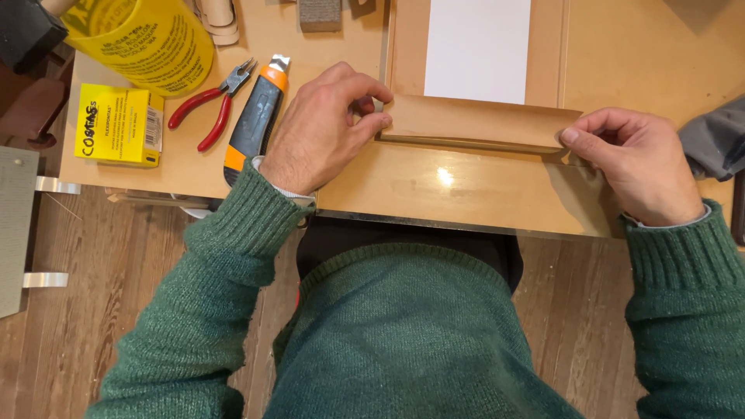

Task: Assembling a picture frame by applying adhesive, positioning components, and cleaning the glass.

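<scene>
Brown paper flap (477,122) at frame centre, folded toward the person. Left hand (322,132) and right hand (640,163) each have their grip pinched together on 1 end, holding the crease flat on the surface (466,190).

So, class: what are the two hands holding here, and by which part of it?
Both hold the folded brown paper flap: the left hand pinches its left end, the right hand presses its right end with the thumb. The tools beside them lie untouched.
</scene>
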